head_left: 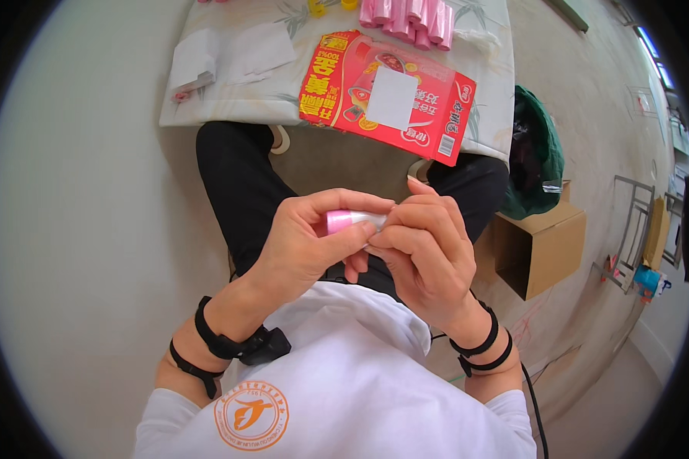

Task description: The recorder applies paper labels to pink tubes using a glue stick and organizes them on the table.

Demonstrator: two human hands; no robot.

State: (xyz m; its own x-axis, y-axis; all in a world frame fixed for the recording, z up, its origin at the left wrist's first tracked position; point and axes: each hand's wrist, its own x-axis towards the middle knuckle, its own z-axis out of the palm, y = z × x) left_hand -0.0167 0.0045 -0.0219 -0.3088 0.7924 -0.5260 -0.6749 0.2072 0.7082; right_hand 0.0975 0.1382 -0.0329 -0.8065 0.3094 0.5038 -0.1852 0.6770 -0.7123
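Observation:
Above my lap I hold a small pink roll (339,221) with a white paper band around its right part. My left hand (306,239) is closed on its left end, thumb and fingers pinching it. The fingers of my right hand (430,249) curl over the right end and press on the white paper, hiding that end. Beyond my knees, a flattened red cardboard carton (337,84) lies on the table (237,107), with one white paper slip (393,98) on top. Several similar pink rolls (413,21) are piled at the table's far side.
A stack of white paper slips (194,63) and loose white sheets (262,50) lie on the table's left. Yellow pieces (317,8) are at its far edge. Right of my leg are a dark green bag (547,180) and an open cardboard box (547,249).

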